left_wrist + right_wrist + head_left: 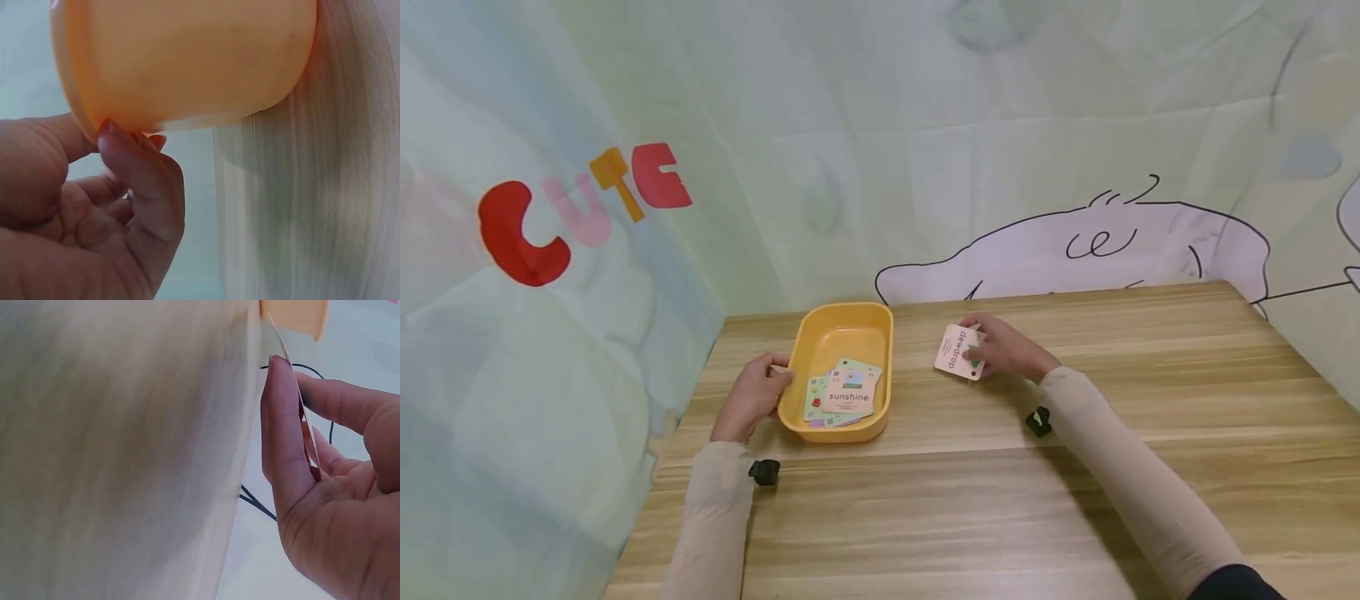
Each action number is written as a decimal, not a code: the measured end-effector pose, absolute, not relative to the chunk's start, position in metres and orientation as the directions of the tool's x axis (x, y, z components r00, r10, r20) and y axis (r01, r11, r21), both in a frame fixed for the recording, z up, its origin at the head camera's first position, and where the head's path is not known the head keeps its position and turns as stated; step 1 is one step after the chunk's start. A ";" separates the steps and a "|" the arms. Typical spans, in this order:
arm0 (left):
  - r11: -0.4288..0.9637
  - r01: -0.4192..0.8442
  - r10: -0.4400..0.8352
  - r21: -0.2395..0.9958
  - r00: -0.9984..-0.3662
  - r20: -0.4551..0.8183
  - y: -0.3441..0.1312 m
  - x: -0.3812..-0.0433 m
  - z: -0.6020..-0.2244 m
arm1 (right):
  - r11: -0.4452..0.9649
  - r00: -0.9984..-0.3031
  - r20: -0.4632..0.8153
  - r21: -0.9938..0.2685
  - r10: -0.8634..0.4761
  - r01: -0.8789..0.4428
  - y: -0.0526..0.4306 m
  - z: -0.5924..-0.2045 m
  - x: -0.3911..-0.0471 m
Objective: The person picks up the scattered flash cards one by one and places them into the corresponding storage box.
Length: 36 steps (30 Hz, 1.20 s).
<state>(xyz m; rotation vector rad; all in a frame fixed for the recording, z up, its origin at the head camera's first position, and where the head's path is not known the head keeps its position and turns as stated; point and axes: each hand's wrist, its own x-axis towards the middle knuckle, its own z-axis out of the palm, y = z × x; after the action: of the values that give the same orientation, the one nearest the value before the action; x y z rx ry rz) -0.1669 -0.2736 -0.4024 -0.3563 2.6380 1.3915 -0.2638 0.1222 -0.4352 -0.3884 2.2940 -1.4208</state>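
Observation:
A yellow plastic tub [835,433] stands at the left part of the table, its left rim pinched between the thumb and fingers of my left hand [752,397]. Inside it lies a loose pile of word cards, topped by a pink "sunshine" card [848,398]. To the right of the tub, my right hand [1009,348] pinches a pink "dewdrop" card [955,353] just above the table. Seen edge-on in the right wrist view, the card [284,347] sits between thumb and fingers. The left wrist view shows the tub's outer wall [200,62] close up.
The wood-grain table [925,517] runs out to the right and ends at a printed curtain [820,125] behind and on the left. Small black devices [765,472] sit at both wrists, beside the beige sleeves [711,517].

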 end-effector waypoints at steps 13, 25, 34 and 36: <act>0.544 -0.289 -0.153 0.788 -0.957 -0.245 -0.274 -0.168 -0.403 | 0.429 -0.905 -0.135 -0.901 -0.403 -0.057 0.131 -0.425 -0.250; 0.536 -0.257 -0.132 0.804 -0.966 -0.220 -0.275 -0.167 -0.404 | 0.400 -0.915 -0.101 -0.914 -0.391 -0.070 0.139 -0.416 -0.241; 0.540 -0.254 -0.134 0.802 -0.967 -0.217 -0.274 -0.166 -0.403 | 0.385 -0.925 -0.074 -0.920 -0.372 -0.081 0.143 -0.405 -0.234; 0.539 -0.253 -0.133 0.804 -0.968 -0.215 -0.274 -0.166 -0.403 | 0.384 -0.927 -0.068 -0.919 -0.368 -0.085 0.143 -0.403 -0.233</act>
<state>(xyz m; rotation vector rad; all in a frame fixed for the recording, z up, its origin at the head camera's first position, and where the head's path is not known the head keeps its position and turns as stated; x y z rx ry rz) -0.1656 -0.2741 -0.4029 -0.3325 2.6413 1.4112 -0.2329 0.1431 -0.4030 -0.4007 2.3845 -1.5606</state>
